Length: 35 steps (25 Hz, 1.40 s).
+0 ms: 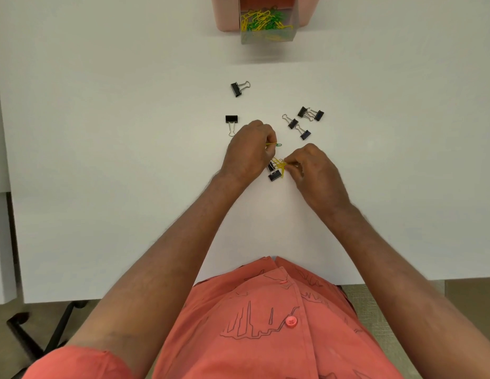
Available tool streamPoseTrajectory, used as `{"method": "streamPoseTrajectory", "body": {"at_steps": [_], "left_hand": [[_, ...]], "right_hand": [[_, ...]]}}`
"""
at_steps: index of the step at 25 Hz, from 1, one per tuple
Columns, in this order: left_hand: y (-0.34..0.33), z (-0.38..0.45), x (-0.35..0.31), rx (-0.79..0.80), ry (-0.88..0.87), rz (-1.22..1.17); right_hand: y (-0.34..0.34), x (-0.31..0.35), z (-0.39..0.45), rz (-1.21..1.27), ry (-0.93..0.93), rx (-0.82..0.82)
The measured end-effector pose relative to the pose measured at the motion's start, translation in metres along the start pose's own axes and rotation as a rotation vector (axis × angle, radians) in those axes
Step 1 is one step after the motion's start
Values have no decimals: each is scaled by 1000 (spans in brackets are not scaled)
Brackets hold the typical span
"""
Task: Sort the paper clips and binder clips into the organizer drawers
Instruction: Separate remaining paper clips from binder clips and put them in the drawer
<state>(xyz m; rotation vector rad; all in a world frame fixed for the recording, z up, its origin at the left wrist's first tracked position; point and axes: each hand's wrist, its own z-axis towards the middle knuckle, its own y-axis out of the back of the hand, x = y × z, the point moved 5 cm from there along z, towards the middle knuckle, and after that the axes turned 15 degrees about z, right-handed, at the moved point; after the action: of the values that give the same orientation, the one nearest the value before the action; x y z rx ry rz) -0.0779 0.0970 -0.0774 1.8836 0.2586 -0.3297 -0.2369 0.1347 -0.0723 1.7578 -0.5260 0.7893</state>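
My left hand [250, 151] is closed around paper clips, with a green and yellow clip [275, 144] sticking out past the fingers. My right hand [312, 170] pinches a tangle of yellow paper clips [280, 165] that lies over two black binder clips [274, 175] between the hands. Several more black binder clips are scattered on the white table: one far left [239, 88], one beside my left hand [231, 123], and a group to the right [305, 120]. At the table's far edge a pink organizer [227, 20] has a clear drawer [267, 26] pulled out, holding yellow and green paper clips.
The white table [129, 160] stretches wide on both sides of the clips. A chair or table base [47, 329] shows on the floor at the lower left. My coral shirt [265, 324] fills the bottom of the view.
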Motion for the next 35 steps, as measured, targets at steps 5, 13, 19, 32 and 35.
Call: {"method": "streamPoseTrajectory", "body": {"at_steps": [5,13,19,32,35], "left_hand": [[2,-4,7,-31,55,-134],[14,-8,20,-67,209,-416],[84,31,18,-381,159,-381],[127,103,7,-575,109,76],[103,74,8,-578,49,-33]], "right_hand": [[-4,5,9,-24,-118,39],[7,5,9,66,-193,9],[0,9,0,15,-166,48],[-4,6,5,-81,-193,5],[-1,9,-4,-49,-142,-11]]}}
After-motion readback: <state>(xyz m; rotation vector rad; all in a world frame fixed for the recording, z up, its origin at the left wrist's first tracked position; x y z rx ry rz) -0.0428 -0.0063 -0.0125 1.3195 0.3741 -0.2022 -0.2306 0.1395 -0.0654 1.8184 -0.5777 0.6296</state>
